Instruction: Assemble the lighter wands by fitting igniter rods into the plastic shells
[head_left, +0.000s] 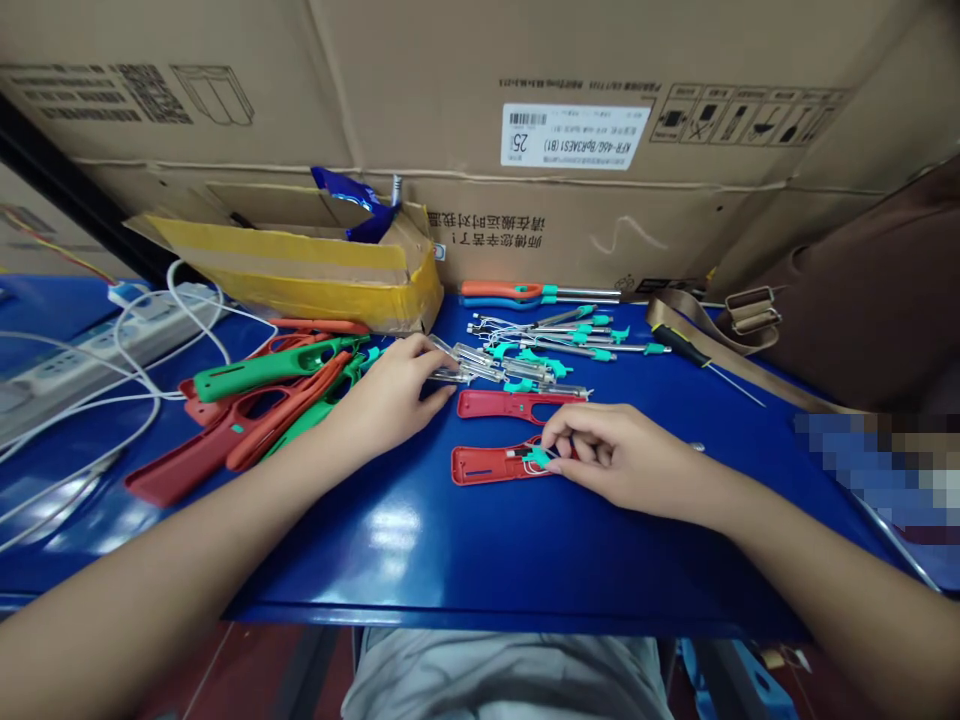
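My left hand point(401, 393) reaches into a group of clear plastic tubes point(480, 362), thumb and index finger apart around the nearest tube end; no firm hold shows. My right hand point(611, 450) is closed in a pinch over a red lighter half-shell point(480, 466) lying hollow side up. Between its thumb and index finger is a small green piece point(536, 457) with white wires, seated in the shell. Just behind lies another red half-shell point(491, 404). Metal lighter rods point(570, 335) with green fittings and white wires are piled beyond the tubes.
Red and green lighter shells point(262, 375) are heaped on the left, near a power strip point(97, 345) with white cables. A yellow-taped carton point(300, 265) stands behind. Finished-looking lighters point(517, 292), a screwdriver point(682, 345) and a brown strap point(757, 365) lie at the back.
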